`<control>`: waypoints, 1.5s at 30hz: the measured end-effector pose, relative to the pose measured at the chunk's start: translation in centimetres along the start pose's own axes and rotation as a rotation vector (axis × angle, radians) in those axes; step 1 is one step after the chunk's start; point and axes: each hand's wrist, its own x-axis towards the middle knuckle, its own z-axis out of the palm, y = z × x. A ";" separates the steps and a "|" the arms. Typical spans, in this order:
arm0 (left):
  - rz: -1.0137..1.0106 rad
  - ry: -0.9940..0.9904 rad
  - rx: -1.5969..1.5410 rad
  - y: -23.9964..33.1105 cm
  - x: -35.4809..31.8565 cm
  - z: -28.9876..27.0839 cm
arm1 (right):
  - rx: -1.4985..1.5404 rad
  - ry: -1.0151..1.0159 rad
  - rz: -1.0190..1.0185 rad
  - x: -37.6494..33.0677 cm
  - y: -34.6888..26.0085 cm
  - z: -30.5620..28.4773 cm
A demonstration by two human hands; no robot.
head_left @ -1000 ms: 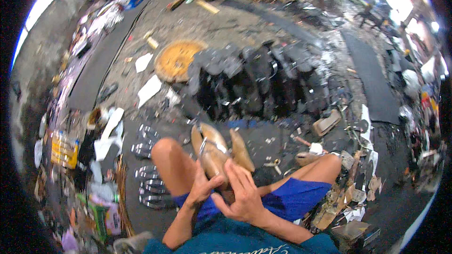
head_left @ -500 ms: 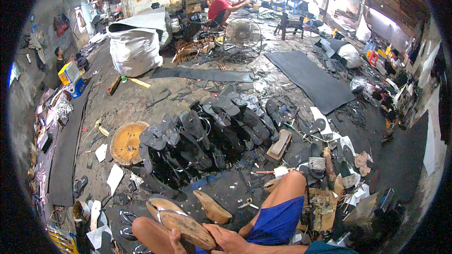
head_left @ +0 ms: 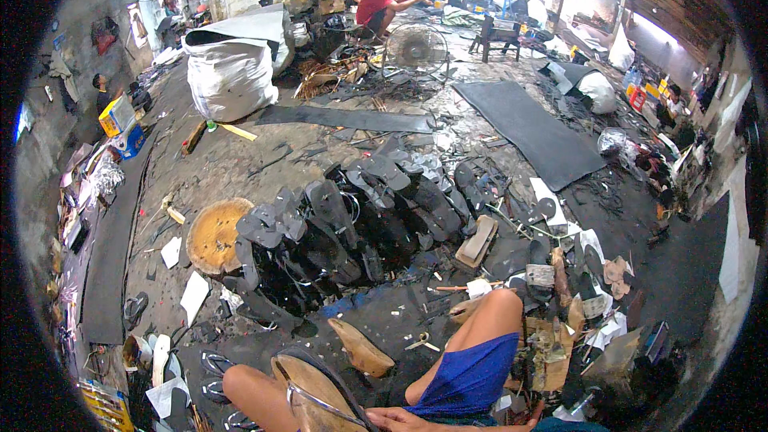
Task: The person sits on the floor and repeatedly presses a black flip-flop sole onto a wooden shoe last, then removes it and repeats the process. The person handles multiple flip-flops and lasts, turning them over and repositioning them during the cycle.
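A wooden shoe last stands tilted over my lap at the lower edge, with a dark flip-flop sole along its right side and a silvery strap across it. My right hand is closed against the lower right edge of this last and sole; its lower part is cut off by the picture's edge. My left hand is out of view. Just beyond my knees, a second wooden last lies on the dark floor, with scissors to its right.
Rows of black flip-flops stand ahead, beside a round wooden block. A wooden, brick-shaped piece lies right of them. Scraps and tools crowd the right side. Farther off are a rubber sheet, a white sack, a fan and several people.
The last has been turned more upright and shifted right and lower, now showing the sole along its right side. My left hand has dropped out of view; my right hand is lower.
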 end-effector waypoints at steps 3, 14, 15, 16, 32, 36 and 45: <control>-0.004 -0.001 -0.021 -0.6 -0.3 -0.1 | -0.020 0.075 0.006 -2.0 0.7 -0.9; 0.313 -0.069 -0.277 -1.0 -4.8 -0.2 | -0.070 -0.018 -0.297 -0.2 -6.8 -2.4; 0.262 0.035 -0.268 -0.7 -4.3 -0.1 | 0.047 -0.126 -0.356 -0.8 -7.9 -2.3; 0.209 0.137 -0.262 -0.2 -3.7 0.0 | -0.076 -0.199 -0.426 -1.2 -8.6 -1.9; 0.469 0.185 0.736 4.7 -3.0 1.5 | 0.595 0.065 -0.054 -4.1 -8.3 -1.4; 0.036 -0.301 0.425 2.0 -5.0 3.5 | 0.886 0.162 -0.037 -7.4 -7.3 -2.2; -0.111 -0.205 -0.057 -0.9 -9.0 5.0 | 0.926 0.181 0.049 -9.3 -7.3 -2.8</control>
